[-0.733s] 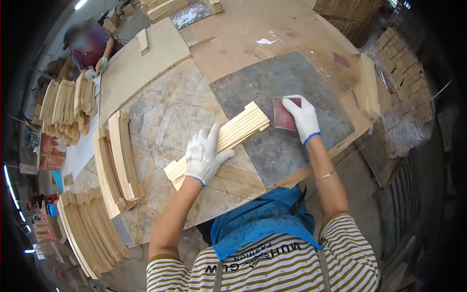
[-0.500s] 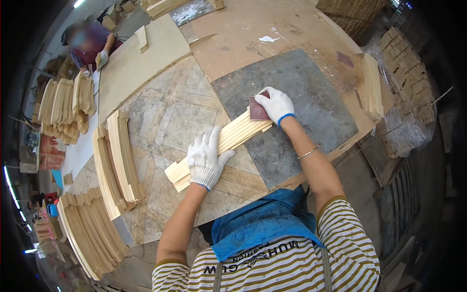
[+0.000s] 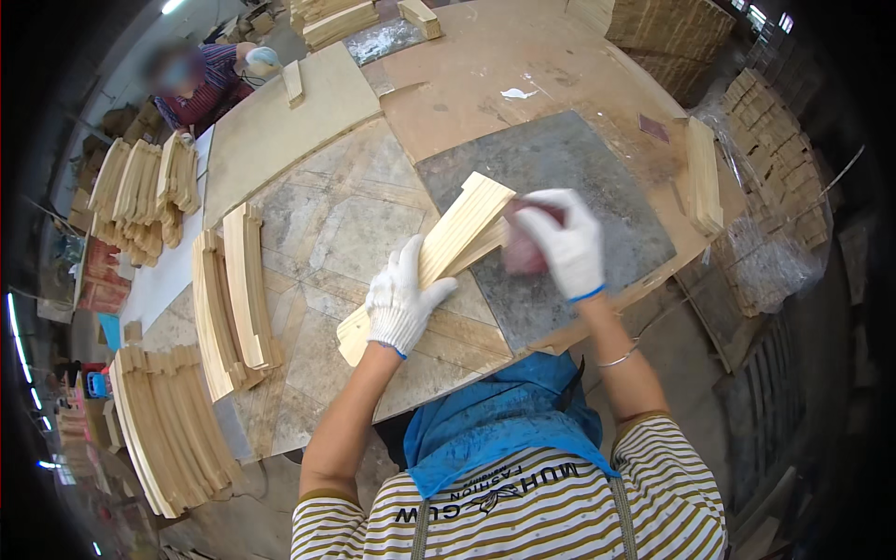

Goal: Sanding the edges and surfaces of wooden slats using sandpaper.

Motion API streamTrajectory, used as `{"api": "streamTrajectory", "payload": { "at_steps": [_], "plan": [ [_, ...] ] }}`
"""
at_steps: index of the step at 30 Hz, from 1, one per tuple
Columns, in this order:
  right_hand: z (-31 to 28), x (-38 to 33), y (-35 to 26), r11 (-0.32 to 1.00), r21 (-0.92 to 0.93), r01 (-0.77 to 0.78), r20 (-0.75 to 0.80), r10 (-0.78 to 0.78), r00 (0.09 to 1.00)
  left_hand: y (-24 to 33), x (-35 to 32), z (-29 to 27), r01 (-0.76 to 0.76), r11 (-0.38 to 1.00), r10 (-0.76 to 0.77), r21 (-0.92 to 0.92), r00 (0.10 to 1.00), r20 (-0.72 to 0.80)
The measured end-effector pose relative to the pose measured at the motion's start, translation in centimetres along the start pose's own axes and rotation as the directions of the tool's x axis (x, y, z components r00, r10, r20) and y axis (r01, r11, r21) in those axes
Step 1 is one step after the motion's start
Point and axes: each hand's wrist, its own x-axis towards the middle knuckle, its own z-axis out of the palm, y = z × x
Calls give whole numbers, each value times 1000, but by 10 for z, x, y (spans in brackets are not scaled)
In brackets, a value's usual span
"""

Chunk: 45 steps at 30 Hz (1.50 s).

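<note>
My left hand (image 3: pixel 399 301), in a white knit glove, grips a pale wooden slat (image 3: pixel 469 217) near its lower end, thumb on the right side. The slat slants up and away to the right. Beneath it, at a different angle, part of a second wooden slat (image 3: pixel 487 243) shows; the glove hides where they cross. My right hand (image 3: pixel 571 245), gloved too and blurred by motion, is closed on a dark red sheet of sandpaper (image 3: pixel 525 254) just right of the slats' far part. Whether the sandpaper touches the wood cannot be made out.
Left of my hands lie two groups of curved wooden pieces (image 3: pixel 245 289), with a bigger stack (image 3: pixel 173 420) at the table's near left. Another red sandpaper sheet (image 3: pixel 653 128) and a wooden block (image 3: pixel 703 175) lie at right. A co-worker (image 3: pixel 201 79) stands at far left beside more stacked slats (image 3: pixel 140 191).
The slats were lined up together and now lie fanned apart, the upper one turned more away from me. My right hand with the sandpaper has moved right and nearer. The co-worker's arm has risen.
</note>
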Motion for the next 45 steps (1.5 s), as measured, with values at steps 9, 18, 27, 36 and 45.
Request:
{"api": "streamTrajectory", "payload": {
  "at_steps": [9, 18, 27, 36, 45],
  "plan": [
    [-19, 38, 1, 849, -503, 163, -68, -227, 972, -6, -33, -45, 18, 885, 100, -465, 969, 228],
    [-5, 28, 15, 967, 207, -145, 143, 117, 983, 0, -43, -49, 705, -237, 219, -668, 709, 670],
    [9, -7, 33, 916, -402, 0, -32, -14, 999, 34, -83, -2, 599, -592, 103, -539, 720, 687],
    [28, -37, 51, 763, -549, 342, 229, -257, 939, 40, -89, -4, 603, -578, 68, -550, 707, 704],
    [24, -25, 38, 764, -581, 282, 130, -254, 958, 41, -88, -5, 583, -627, 62, -517, 698, 713]
  ]
}}
